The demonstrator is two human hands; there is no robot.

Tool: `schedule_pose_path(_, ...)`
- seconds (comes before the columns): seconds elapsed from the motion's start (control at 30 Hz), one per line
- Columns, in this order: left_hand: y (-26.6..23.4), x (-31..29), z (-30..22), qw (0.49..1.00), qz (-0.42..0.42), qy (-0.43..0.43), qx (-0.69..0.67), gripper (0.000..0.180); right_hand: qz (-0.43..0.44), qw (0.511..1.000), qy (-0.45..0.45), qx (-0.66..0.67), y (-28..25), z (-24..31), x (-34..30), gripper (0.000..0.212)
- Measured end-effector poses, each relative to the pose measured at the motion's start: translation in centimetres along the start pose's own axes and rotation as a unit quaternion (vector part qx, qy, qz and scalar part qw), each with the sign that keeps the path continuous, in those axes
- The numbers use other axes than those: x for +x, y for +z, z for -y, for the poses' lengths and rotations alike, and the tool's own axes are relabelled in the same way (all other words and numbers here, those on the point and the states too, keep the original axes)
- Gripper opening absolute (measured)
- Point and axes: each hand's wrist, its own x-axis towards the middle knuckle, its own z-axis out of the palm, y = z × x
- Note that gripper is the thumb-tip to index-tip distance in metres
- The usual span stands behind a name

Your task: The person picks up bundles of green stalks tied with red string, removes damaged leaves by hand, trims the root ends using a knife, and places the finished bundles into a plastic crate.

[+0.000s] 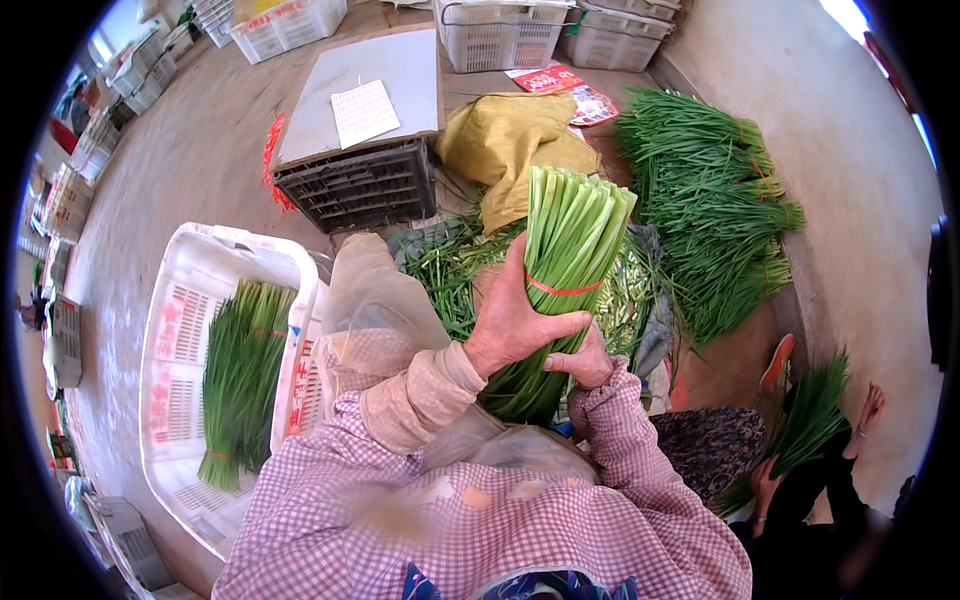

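In front of my lap is a thick bundle of garlic chives (570, 235), its pale cut ends up and its dark leaves hanging down. A red band (563, 288) circles it below the cut ends. My left hand (515, 315) is wrapped round the bundle's left side, thumb across the front just under the band. Lower down, my right hand (586, 361) grips the right side, its fingers partly hidden behind the leaves. To my left, banded chive bundles (247, 375) lie in a white plastic basket (168, 400).
Loose chive leaves (445, 290) litter the floor ahead, beside a yellow sack (520, 130). A dark crate (355, 190) bears a grey board with paper. Chive bundles (690, 210) are piled by the right wall. At lower right, another person's hand (765, 488) holds chives. White crates (505, 35) stand behind.
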Motion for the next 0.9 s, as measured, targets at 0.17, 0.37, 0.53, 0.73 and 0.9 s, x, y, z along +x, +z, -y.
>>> schedule_pose_path(0.17, 0.3, -0.4, 0.6, 0.975, -0.071, 0.010, 0.209, 0.091, -0.129, 0.957, -0.064, -0.250, -0.2, 7.5, 0.2, 0.086)
schedule_pose_path(0.37, 0.2, -0.9, 1.4, 0.951, -0.097, 0.022, 0.294, 0.088, -0.214, 0.737, -0.318, -0.556, 6.9, 12.7, 2.9, 0.031)
schedule_pose_path(0.53, 1.1, -1.0, 2.5, 0.944, -0.107, 0.084, 0.302, 0.090, -0.315, 0.587, -0.347, -0.661, 6.9, 11.8, 4.4, 0.017)
schedule_pose_path(0.73, 2.1, -0.3, 3.4, 0.928, -0.104, 0.100, 0.343, 0.092, -0.314, 0.572, -0.354, -0.670, 4.5, 11.9, 4.7, 0.012)
schedule_pose_path(0.9, -0.4, -1.2, 3.2, 0.918, -0.143, 0.133, 0.344, 0.093, -0.467, 0.788, -0.287, -0.282, -0.1, 13.4, 4.2, 0.021)
